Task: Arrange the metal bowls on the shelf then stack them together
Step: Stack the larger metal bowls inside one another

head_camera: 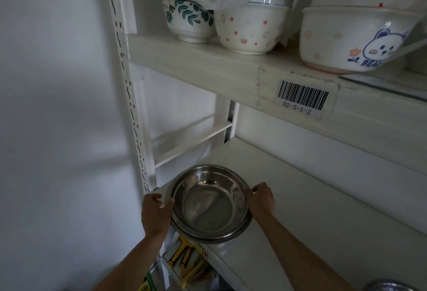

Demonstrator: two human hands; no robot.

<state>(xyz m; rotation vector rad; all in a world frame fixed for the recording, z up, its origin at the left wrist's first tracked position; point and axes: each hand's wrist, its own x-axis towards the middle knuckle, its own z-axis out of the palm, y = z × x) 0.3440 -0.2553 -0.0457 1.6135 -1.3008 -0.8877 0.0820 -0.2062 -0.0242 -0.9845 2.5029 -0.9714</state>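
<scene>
A stack of metal bowls (209, 202), at least two nested, sits at the left front corner of the white middle shelf (300, 216), its near rim jutting over the front edge. My left hand (156, 213) grips the stack's left rim. On the right rim rests my right hand (262, 200), fingers curled around it. Another metal bowl's rim (390, 286) shows at the bottom right corner, mostly cut off by the frame.
The upper shelf (208, 59) carries ceramic bowls: a leaf-patterned one (188, 21), a star-patterned one (250, 28) and a bear-printed one (355, 38). A slotted white upright (129, 96) stands at the left. Packaged items (184, 258) lie on the shelf below.
</scene>
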